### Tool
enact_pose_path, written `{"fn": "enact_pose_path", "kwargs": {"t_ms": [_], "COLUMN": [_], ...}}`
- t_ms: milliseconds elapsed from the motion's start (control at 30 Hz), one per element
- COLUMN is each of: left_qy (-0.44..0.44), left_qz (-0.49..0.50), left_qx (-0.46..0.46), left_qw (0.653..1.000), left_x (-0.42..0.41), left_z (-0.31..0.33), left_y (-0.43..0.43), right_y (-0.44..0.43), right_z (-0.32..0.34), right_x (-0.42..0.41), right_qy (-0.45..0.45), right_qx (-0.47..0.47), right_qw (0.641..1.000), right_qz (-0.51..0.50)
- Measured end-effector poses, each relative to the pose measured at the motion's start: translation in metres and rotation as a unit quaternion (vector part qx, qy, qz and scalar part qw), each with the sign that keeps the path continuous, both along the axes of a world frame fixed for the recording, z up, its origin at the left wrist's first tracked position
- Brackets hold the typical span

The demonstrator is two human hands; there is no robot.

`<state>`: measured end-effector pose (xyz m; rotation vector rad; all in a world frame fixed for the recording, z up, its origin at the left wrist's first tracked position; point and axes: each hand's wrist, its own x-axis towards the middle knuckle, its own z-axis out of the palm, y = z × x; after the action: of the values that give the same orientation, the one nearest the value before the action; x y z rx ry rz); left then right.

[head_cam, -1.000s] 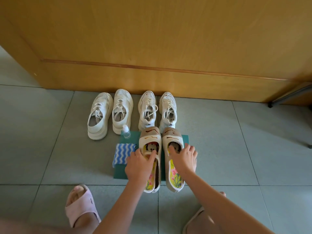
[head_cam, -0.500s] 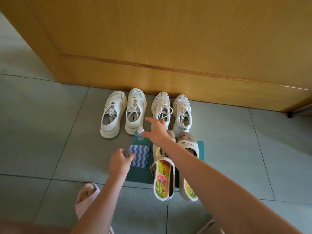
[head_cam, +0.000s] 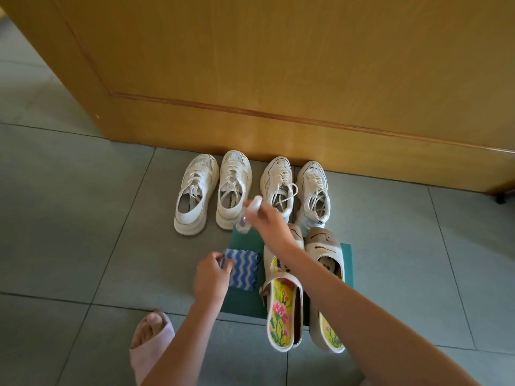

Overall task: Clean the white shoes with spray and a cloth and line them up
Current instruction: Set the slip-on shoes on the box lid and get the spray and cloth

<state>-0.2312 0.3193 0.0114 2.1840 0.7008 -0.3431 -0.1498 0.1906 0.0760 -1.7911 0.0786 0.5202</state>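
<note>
Two pairs of white sneakers stand toe-first against the wooden door: the left pair (head_cam: 213, 192) and the right pair (head_cam: 296, 190). Nearer me, a pair of cream slip-on shoes with yellow flowered insoles (head_cam: 302, 291) lies on a green mat (head_cam: 348, 263). My right hand (head_cam: 269, 222) grips a small clear spray bottle (head_cam: 249, 214), tilted, just above the mat's far left corner. My left hand (head_cam: 211, 277) pinches the left edge of a blue-and-white wavy striped cloth (head_cam: 242, 270) lying on the mat.
A wooden door (head_cam: 278, 79) closes off the far side. Grey floor tiles (head_cam: 69, 218) spread left and right. My foot in a pink slipper (head_cam: 150, 344) rests at the lower left. A dark furniture leg (head_cam: 501, 199) shows at the right edge.
Both hands left the cream slip-ons. My right hand reached forward and took hold of the spray bottle, lifting it; my left hand moved to the striped cloth and pinched its edge.
</note>
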Motion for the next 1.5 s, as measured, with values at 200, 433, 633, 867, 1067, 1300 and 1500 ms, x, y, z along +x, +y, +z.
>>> {"fn": "enact_pose_path", "kwargs": {"t_ms": [200, 433, 633, 867, 1067, 1300, 1500], "left_qy": [0.004, -0.049, -0.114, -0.135, -0.121, -0.108, -0.097], "left_qz": [-0.035, -0.06, -0.103, -0.114, -0.107, -0.11, -0.102], "left_qx": [0.005, 0.07, 0.031, 0.043, 0.044, 0.047, 0.05], "left_qw": [0.999, 0.995, 0.988, 0.983, 0.986, 0.987, 0.989], "left_x": [0.008, 0.008, 0.019, 0.023, 0.018, 0.016, 0.016], "left_z": [0.001, 0.003, 0.024, 0.03, 0.023, 0.02, 0.015], "left_y": [-0.004, -0.019, -0.05, -0.055, -0.048, -0.046, -0.036], "right_y": [-0.08, -0.15, -0.17, -0.192, -0.199, -0.197, -0.182], "right_z": [0.046, 0.053, 0.055, 0.032, 0.025, 0.009, -0.002], "right_x": [-0.004, -0.012, -0.022, -0.024, -0.022, -0.01, 0.002], "right_qy": [0.065, 0.138, 0.148, 0.113, 0.211, 0.206, 0.221], "right_qx": [0.307, 0.424, 0.4, 0.324, 0.292, -0.071, -0.198], "right_qw": [0.948, 0.887, 0.901, 0.934, 0.919, 0.97, 0.954], "right_qz": [-0.063, -0.116, -0.086, -0.101, -0.157, -0.105, -0.055]}}
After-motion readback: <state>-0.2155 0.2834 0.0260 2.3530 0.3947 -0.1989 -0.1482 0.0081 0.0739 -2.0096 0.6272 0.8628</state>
